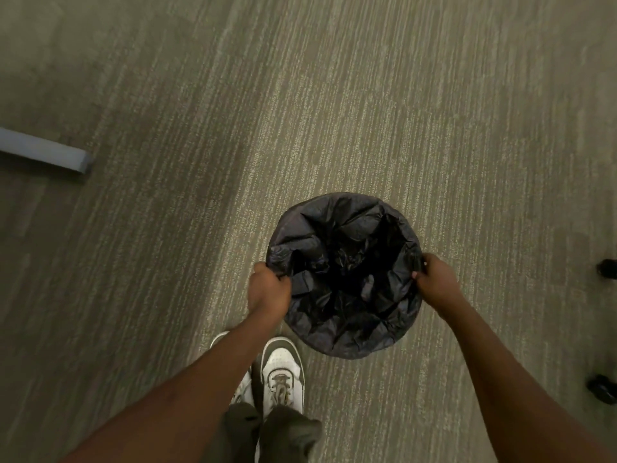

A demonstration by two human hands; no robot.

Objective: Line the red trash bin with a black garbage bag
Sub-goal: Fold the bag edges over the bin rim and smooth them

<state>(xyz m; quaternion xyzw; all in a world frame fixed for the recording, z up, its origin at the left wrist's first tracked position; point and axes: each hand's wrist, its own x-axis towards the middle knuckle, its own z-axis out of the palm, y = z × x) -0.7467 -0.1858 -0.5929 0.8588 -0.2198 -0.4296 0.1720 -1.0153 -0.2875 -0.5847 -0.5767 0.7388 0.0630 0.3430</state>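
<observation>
The left hand [268,289] and right hand [435,282] each pinch the black garbage bag [344,275] between them. No writing is legible on it.

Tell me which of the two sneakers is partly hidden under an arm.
The sneaker on the left; the left forearm crosses over it, while the right sneaker shows its whole toe and laces.

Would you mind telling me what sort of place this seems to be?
Probably an office: striped commercial carpet, two black chair casters at the right edge, and a grey metal furniture foot at the left.
</observation>
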